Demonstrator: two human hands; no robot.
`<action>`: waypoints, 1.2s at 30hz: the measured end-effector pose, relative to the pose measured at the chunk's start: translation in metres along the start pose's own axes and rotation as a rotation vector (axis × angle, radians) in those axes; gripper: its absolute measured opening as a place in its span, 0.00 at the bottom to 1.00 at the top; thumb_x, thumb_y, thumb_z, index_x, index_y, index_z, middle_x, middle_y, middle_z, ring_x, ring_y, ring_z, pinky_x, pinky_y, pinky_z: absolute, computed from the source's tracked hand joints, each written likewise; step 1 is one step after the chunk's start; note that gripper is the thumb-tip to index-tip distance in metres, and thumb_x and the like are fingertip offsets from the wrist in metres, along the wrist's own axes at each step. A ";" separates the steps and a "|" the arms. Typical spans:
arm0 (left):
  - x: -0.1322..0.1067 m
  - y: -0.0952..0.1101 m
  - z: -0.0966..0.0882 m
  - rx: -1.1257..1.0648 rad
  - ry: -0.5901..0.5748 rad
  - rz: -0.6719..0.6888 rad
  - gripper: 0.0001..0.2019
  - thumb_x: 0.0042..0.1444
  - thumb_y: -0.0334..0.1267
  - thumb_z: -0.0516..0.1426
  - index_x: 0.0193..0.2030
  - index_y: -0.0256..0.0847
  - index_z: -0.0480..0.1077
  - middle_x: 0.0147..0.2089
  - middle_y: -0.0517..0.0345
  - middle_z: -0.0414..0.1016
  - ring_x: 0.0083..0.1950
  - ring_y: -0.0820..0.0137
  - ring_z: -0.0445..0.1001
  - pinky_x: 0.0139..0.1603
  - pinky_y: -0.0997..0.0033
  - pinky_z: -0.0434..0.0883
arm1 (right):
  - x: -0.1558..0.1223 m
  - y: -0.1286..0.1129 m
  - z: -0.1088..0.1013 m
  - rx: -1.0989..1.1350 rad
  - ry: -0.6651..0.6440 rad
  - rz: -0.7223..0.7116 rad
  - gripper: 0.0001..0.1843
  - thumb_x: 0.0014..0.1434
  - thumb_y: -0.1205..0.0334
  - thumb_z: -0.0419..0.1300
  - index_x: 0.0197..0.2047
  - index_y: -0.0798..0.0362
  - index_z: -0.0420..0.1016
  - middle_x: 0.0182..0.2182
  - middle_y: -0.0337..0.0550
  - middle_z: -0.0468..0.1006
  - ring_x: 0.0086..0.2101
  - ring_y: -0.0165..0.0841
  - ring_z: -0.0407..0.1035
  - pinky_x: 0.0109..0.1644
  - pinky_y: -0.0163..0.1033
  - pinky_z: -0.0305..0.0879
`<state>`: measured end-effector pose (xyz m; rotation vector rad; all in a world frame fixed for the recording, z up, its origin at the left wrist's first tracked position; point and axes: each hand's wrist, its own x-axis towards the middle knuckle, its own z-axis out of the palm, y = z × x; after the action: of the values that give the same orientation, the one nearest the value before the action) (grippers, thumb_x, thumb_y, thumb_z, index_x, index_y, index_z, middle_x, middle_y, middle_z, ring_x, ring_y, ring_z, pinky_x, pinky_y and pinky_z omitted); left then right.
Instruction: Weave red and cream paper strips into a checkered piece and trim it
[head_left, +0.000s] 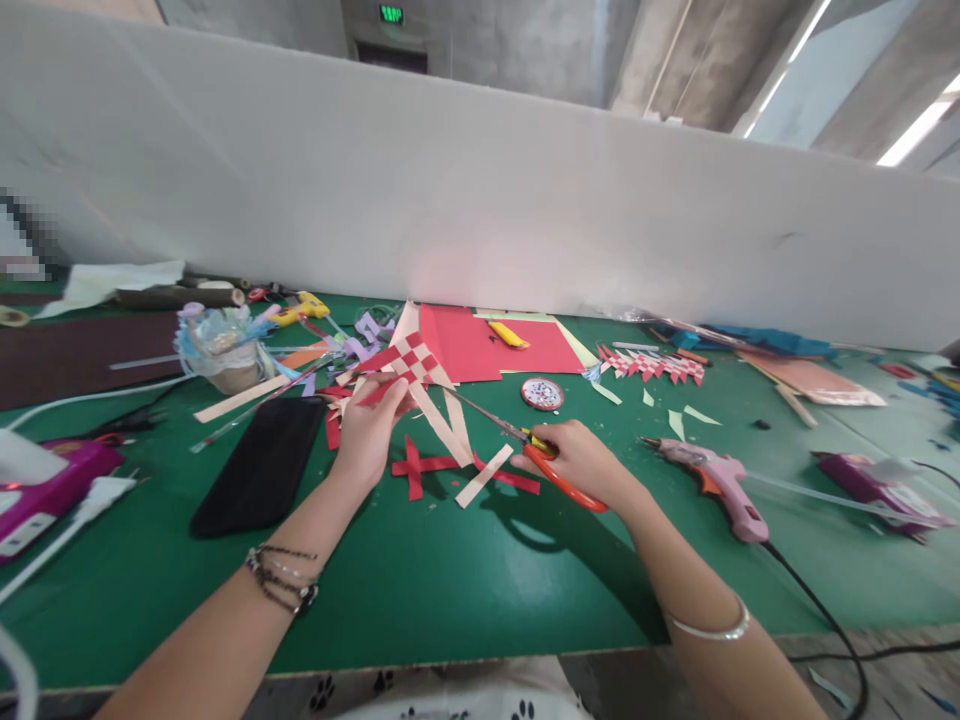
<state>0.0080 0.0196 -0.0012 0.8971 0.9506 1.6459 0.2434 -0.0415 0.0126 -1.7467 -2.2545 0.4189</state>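
My left hand (369, 428) pinches a woven piece of red and cream paper strips (411, 364), lifted above the green table (450, 580). Long cream strips hang down from the weave toward the table. My right hand (579, 460) grips orange-handled scissors (541, 462), with the blades pointing left toward the hanging strips. Cut red and cream strips (457, 470) lie on the table below both hands.
A black pouch (262, 462) lies left of my hands. A pink glue gun (716, 485) with its cord sits to the right. Red paper sheets (487, 345), a yellow cutter (508, 335), a round tin (542, 393) and another woven strip (652, 365) lie behind. A white partition stands at the back.
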 end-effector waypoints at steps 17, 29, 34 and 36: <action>-0.001 0.009 0.001 0.054 -0.014 0.031 0.14 0.37 0.41 0.64 0.29 0.38 0.67 0.22 0.66 0.69 0.24 0.79 0.68 0.31 0.77 0.70 | -0.001 0.011 -0.001 0.084 0.230 0.001 0.21 0.55 0.40 0.49 0.34 0.50 0.54 0.30 0.42 0.66 0.30 0.34 0.63 0.33 0.36 0.57; -0.005 0.009 0.000 0.081 -0.085 0.043 0.14 0.42 0.43 0.62 0.30 0.38 0.65 0.23 0.65 0.68 0.25 0.76 0.70 0.26 0.78 0.71 | 0.000 -0.004 0.004 0.014 -0.023 -0.167 0.23 0.53 0.40 0.54 0.25 0.52 0.58 0.26 0.36 0.62 0.24 0.26 0.55 0.28 0.32 0.49; -0.008 0.010 0.002 0.103 -0.093 0.034 0.13 0.42 0.43 0.62 0.28 0.38 0.65 0.22 0.64 0.68 0.25 0.76 0.71 0.26 0.77 0.72 | -0.001 -0.006 0.006 0.001 -0.052 -0.157 0.24 0.52 0.39 0.54 0.25 0.52 0.58 0.26 0.36 0.63 0.23 0.25 0.54 0.27 0.31 0.47; -0.008 0.010 0.003 0.108 -0.102 0.038 0.13 0.42 0.43 0.62 0.28 0.38 0.65 0.23 0.64 0.68 0.24 0.76 0.71 0.26 0.76 0.72 | -0.002 -0.006 0.006 -0.009 -0.054 -0.154 0.24 0.52 0.38 0.53 0.25 0.52 0.58 0.26 0.36 0.62 0.23 0.25 0.53 0.27 0.31 0.47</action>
<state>0.0083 0.0103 0.0084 1.0677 0.9643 1.5773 0.2361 -0.0451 0.0091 -1.5701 -2.4109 0.4284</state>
